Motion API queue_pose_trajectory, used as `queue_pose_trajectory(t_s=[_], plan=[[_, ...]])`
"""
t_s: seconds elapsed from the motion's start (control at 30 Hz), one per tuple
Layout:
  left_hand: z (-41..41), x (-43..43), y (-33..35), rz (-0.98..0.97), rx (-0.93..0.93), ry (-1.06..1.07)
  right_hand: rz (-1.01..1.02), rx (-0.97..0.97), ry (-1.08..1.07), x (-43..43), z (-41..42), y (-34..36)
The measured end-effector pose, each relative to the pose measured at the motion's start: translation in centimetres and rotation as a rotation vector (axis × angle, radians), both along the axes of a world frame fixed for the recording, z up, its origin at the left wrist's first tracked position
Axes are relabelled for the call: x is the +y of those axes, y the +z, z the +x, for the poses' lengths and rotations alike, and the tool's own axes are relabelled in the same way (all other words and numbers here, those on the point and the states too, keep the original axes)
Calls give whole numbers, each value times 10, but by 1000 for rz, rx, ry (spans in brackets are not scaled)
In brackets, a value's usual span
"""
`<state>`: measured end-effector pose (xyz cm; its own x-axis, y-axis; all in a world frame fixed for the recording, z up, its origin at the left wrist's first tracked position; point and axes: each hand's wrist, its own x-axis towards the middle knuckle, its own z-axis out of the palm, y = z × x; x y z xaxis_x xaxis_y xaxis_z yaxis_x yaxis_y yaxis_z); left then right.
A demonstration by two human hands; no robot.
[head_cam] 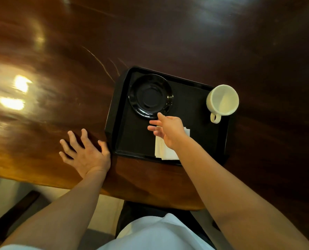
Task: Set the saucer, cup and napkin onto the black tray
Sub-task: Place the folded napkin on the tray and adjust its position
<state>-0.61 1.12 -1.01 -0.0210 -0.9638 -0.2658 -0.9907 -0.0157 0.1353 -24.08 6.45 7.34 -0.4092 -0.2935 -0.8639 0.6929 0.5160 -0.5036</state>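
Observation:
A black tray [195,123] lies on the dark wooden table. A glossy black saucer [150,95] rests in its far left part. A cream cup [222,101] stands upright at the tray's far right corner, its handle toward me. A folded white napkin [163,150] lies at the tray's near edge, partly under my right wrist. My right hand [168,129] hovers over the tray just short of the saucer's near rim, fingers spread, holding nothing. My left hand [86,153] lies flat on the table, its thumb against the tray's near left corner.
The wooden table [59,69] stretches wide to the left and beyond the tray, with glare spots on its left side. Its near edge runs just below my left wrist. A dark bench or chair part [11,212] sits on the floor at lower left.

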Motion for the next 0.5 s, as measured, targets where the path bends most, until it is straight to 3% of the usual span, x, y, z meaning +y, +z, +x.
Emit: queue_pose_trajectory(t_s=[0.27,0.5], plan=[[0,-2,-1,-2,-3,-4,103,29,21,-16,-1,-9],[2,-2,-3,-1,-7,-4,62,-47,-43,-34,-3,-9]])
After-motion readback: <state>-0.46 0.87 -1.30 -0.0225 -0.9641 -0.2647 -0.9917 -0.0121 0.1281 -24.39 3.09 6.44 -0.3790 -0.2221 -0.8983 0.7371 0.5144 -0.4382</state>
